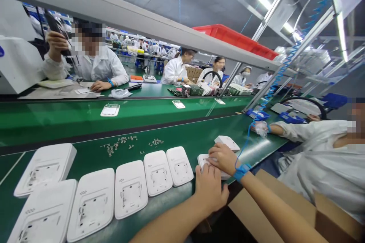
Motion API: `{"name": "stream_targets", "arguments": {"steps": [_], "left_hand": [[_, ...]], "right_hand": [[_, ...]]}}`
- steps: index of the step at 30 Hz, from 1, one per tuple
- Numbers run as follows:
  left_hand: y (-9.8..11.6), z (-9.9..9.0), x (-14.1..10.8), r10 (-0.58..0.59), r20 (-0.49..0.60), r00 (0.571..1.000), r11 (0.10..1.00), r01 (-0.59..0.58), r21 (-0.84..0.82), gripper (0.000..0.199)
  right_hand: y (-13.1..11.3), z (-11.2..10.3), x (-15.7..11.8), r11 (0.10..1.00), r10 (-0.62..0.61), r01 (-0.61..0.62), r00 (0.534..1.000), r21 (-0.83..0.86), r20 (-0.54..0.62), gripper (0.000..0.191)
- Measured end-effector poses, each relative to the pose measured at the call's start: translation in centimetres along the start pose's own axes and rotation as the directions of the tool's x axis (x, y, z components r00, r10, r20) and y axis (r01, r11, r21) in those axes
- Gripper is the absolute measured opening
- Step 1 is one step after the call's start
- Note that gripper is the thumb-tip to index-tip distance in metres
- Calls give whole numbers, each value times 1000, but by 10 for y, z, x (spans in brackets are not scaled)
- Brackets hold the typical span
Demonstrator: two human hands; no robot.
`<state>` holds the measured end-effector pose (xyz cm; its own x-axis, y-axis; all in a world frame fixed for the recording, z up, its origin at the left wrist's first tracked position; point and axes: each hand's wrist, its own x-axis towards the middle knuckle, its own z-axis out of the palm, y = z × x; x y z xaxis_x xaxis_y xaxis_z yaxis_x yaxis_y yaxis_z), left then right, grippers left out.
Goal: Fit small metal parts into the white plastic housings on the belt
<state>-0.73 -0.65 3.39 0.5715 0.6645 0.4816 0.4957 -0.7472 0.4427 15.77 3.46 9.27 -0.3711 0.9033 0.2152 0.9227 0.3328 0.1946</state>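
One white, round-cornered housing (201,159) is lying partly hidden beneath your left hand (209,186) and right hand (224,157); both are curling over it, whether pinching cannot be told

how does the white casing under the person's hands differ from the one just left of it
The covered casing is largely hidden by the left hand and right hand, while the row casing has no hand on it. The row casing's open-recessed face shows fully, but only small parts of the covered casing can be seen. Both are white with rounded corners.
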Motion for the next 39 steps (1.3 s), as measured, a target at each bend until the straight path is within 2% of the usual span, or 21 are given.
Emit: {"name": "stream_targets", "arguments": {"steps": [8, 14, 19, 21, 23, 25, 27, 29, 31, 33, 36, 39], "left_hand": [[0, -5, 0, -10, 11, 1000, 1000, 10, -18, 41], [-1, -6, 1, -12, 30, 999, 1000, 12, -2, 36], [-3, -6, 2, 4, 30, 1000, 1000, -5, 24, 34], [-3, -6, 4, 8, 32, 999, 999, -9, 36, 34], [-3, -7, 4, 5, 33, 999, 1000, -6, 15, 35], [-2, -12, 0, 0, 14, 1000, 1000, 0, -25, 40], [-5, -23, -12, 0, -21, 1000, 999, -1, -38, 45], [-12, -41, -34, -23, -77, 997, 1000, 24, 12, 47], [-25, -66, -63, -103, -159, 982, 986, 122, 116, 42], [-40, -94, -92, -226, -260, 939, 926, 290, 241, 39], [-55, -128, -120, -341, -356, 870, 787, 471, 398, 40], [-58, -142, -123, -358, -332, 873, 721, 484, 496, 45]], "right_hand": [[-3, -1, 6, 972, -140, 143, 990, -185, 33, 23], [-1, 7, 7, 954, -202, 185, 978, -238, -51, 25], [-9, 6, 2, 923, -268, 232, 960, -305, -79, 25], [-15, 5, -5, 939, -186, 145, 977, -311, -104, 24], [-23, 5, -13, 965, -28, -8, 990, -260, -135, 24], [-34, 6, -22, 975, 125, -149, 981, -165, -145, 25], [-49, 6, -30, 976, 195, -206, 972, -75, -130, 25], [-67, 6, -36, 974, 220, -224, 968, -24, -121, 25], [-84, 8, -44, 972, 234, -236, 963, -2, -132, 27], [-93, 12, -54, 975, 224, -221, 963, 34, -152, 35], [-83, 22, -70, 985, 92, -66, 983, 162, -157, 48], [-51, 26, -75, 944, -86, 125, 987, 304, -139, 44]]}}
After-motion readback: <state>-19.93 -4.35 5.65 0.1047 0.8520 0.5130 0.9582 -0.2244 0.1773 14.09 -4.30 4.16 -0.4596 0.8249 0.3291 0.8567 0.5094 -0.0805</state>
